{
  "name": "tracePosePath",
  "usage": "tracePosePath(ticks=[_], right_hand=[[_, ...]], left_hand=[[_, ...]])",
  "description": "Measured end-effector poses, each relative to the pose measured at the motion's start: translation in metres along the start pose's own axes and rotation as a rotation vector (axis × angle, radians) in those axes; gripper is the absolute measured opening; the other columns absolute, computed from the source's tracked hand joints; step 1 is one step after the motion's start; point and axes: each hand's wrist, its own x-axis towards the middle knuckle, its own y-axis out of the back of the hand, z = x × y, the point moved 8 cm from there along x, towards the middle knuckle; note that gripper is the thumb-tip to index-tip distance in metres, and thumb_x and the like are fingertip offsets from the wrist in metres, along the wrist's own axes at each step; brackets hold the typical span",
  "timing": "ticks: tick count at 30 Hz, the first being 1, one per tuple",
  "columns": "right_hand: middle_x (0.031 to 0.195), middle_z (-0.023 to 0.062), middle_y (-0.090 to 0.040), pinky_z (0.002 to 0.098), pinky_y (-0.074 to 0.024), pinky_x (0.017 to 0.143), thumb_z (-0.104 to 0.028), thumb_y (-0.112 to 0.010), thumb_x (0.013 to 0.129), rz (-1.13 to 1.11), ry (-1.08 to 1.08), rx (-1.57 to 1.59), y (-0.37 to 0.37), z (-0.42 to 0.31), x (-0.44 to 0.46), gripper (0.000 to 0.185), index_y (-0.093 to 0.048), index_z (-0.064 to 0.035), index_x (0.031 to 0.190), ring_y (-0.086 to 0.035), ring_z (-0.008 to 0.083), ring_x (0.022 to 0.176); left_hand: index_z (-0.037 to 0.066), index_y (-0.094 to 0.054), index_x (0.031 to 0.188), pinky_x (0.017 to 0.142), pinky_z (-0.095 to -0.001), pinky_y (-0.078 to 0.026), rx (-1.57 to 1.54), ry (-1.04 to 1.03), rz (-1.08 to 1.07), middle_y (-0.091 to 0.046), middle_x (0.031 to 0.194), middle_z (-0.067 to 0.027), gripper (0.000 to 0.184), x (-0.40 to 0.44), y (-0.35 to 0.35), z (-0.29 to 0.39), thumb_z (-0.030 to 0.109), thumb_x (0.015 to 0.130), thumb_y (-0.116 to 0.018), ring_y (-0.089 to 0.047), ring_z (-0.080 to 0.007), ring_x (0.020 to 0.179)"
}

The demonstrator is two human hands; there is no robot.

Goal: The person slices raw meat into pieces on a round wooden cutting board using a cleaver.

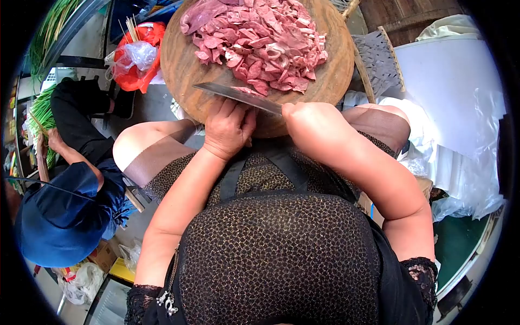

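My right hand (310, 123) is wrapped around the handle of a knife (238, 96). Its long blade points left across the near part of a round wooden chopping board (181, 70). Curled up against the near side of the blade is my left hand (228, 123), fingers bent down at the board's edge. Whatever lies under those fingers is hidden. A thin strip of meat (245, 90) shows just beyond the blade. Farther back on the board, a big heap of sliced red meat (265, 46) lies beside a larger uncut-looking piece (201, 16).
At left, a person in a dark blue hat (59, 216) sits holding green stalks (44, 111). A red bag (154, 38) with skewers and clear plastic stands left of the board. On the right are a woven chair (376, 59) and a white surface (444, 76) with plastic wrapping.
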Motion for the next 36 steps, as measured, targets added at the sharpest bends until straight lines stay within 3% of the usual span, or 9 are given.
tracePosePath(ticks=[11, 13, 15, 17, 21, 23, 24, 26, 36], right_hand=[[0.079, 0.0193, -0.07, 0.0462, -0.058, 0.067, -0.011, -0.055, 0.083, -0.006, 0.018, 0.023, -0.024, 0.001, 0.035, 0.015, -0.067, -0.0024, 0.08, -0.071, 0.0359, 0.074], [0.08, 0.0198, -0.071, 0.0465, -0.058, 0.067, -0.013, -0.056, 0.083, 0.078, 0.021, 0.009, -0.028, 0.0, 0.046, 0.017, -0.068, -0.0019, 0.08, -0.071, 0.036, 0.074], [0.079, 0.0183, -0.07, 0.0488, -0.0572, 0.068, -0.015, -0.055, 0.087, 0.045, -0.034, 0.019, -0.025, 0.009, 0.046, 0.017, -0.068, -0.0047, 0.084, -0.071, 0.0362, 0.073], [0.079, 0.0184, -0.069, 0.0498, -0.056, 0.068, -0.017, -0.055, 0.089, 0.217, 0.003, 0.079, -0.022, 0.021, 0.037, 0.017, -0.067, -0.0048, 0.091, -0.07, 0.0374, 0.074], [0.079, 0.0187, -0.069, 0.0506, -0.0548, 0.065, -0.016, -0.056, 0.089, 0.265, 0.02, 0.085, 0.002, 0.016, -0.002, 0.016, -0.064, -0.0041, 0.096, -0.069, 0.0382, 0.072], [0.077, 0.0183, -0.068, 0.05, -0.0547, 0.062, -0.014, -0.056, 0.089, 0.238, 0.017, 0.089, 0.009, 0.015, -0.026, 0.015, -0.062, -0.0043, 0.099, -0.068, 0.0375, 0.07], [0.077, 0.0183, -0.068, 0.05, -0.0547, 0.062, -0.014, -0.056, 0.089, 0.24, 0.011, 0.084, 0.014, 0.015, -0.038, 0.015, -0.062, -0.0043, 0.099, -0.068, 0.0375, 0.07], [0.076, 0.0179, -0.067, 0.0479, -0.0549, 0.059, -0.012, -0.055, 0.089, 0.115, -0.06, 0.013, 0.009, 0.016, -0.055, 0.014, -0.062, -0.0037, 0.099, -0.068, 0.0369, 0.069], [0.077, 0.02, -0.067, 0.0468, -0.0563, 0.06, -0.007, -0.053, 0.086, -0.033, -0.098, 0.0, 0.001, 0.01, -0.05, 0.01, -0.059, 0.0007, 0.089, -0.069, 0.0374, 0.07]], left_hand=[[0.004, -0.07, 0.099, 0.092, -0.0431, -0.049, -0.021, 0.005, 0.023, -0.067, 0.108, -0.0144, 0.022, -0.002, 0.001, 0.001, 0.013, 0.079, -0.073, -0.062, -0.0345, 0.102], [0.01, -0.072, 0.098, 0.091, -0.0415, -0.05, -0.002, 0.038, -0.008, -0.066, 0.102, -0.0095, 0.021, -0.005, 0.0, -0.001, 0.015, 0.078, -0.074, -0.063, -0.0325, 0.1], [0.011, -0.072, 0.099, 0.089, -0.041, -0.051, -0.001, 0.017, 0.01, -0.066, 0.103, -0.0088, 0.021, -0.005, 0.001, 0.0, 0.014, 0.078, -0.074, -0.063, -0.0316, 0.1], [0.011, -0.072, 0.099, 0.088, -0.0405, -0.051, -0.001, -0.009, 0.043, -0.066, 0.103, -0.0081, 0.02, 0.0, 0.004, 0.003, 0.014, 0.079, -0.073, -0.063, -0.0307, 0.099], [0.011, -0.071, 0.097, 0.082, -0.0403, -0.053, -0.03, 0.028, 0.015, -0.067, 0.101, -0.0079, 0.019, -0.005, 0.003, 0.0, 0.012, 0.079, -0.074, -0.064, -0.0298, 0.091], [0.011, -0.071, 0.098, 0.08, -0.0408, -0.052, 0.019, -0.062, 0.045, -0.067, 0.101, -0.0091, 0.019, -0.002, 0.003, 0.003, 0.012, 0.079, -0.073, -0.064, -0.0302, 0.09], [0.007, -0.071, 0.102, 0.084, -0.043, -0.052, -0.075, -0.012, -0.03, -0.066, 0.104, -0.0138, 0.023, 0.0, 0.001, 0.001, 0.011, 0.08, -0.072, -0.063, -0.0356, 0.094], [0.006, -0.071, 0.103, 0.084, -0.0428, -0.052, -0.09, 0.012, -0.037, -0.066, 0.104, -0.0141, 0.024, 0.001, 0.004, 0.003, 0.01, 0.079, -0.073, -0.063, -0.0357, 0.094], [0.007, -0.07, 0.114, 0.094, -0.0449, -0.049, -0.044, 0.009, -0.063, -0.065, 0.115, -0.0159, 0.034, -0.008, -0.003, -0.004, 0.015, 0.082, -0.073, -0.062, -0.0368, 0.106]])
